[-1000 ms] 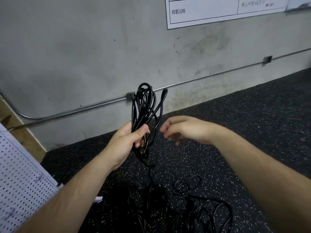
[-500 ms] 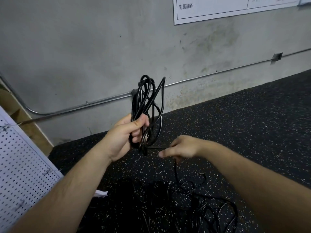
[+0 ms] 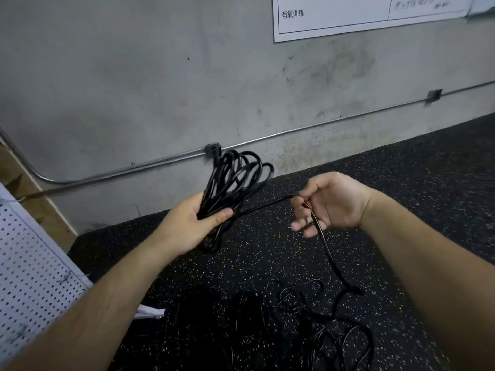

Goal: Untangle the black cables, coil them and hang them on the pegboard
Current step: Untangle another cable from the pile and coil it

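My left hand (image 3: 191,223) grips a bundle of black cable loops (image 3: 235,175) that leans up and to the right above the floor. One strand of the same black cable (image 3: 267,206) runs taut from the bundle to my right hand (image 3: 329,202), which pinches it between thumb and fingers. From there the strand drops down to a tangled heap of black cables (image 3: 308,325) on the speckled floor. The white pegboard (image 3: 29,258) leans at the left edge.
A grey concrete wall (image 3: 134,89) with a metal conduit (image 3: 294,132) runs behind. A white chart (image 3: 348,14) hangs at the top right. Black speckled rubber flooring (image 3: 415,170) stretches to the right. A white scrap (image 3: 148,311) lies by the pegboard's foot.
My right hand took hold of the loose strand and pulled it up and to the right, drawing it taut. The bundle in my left hand tilted over to the right.
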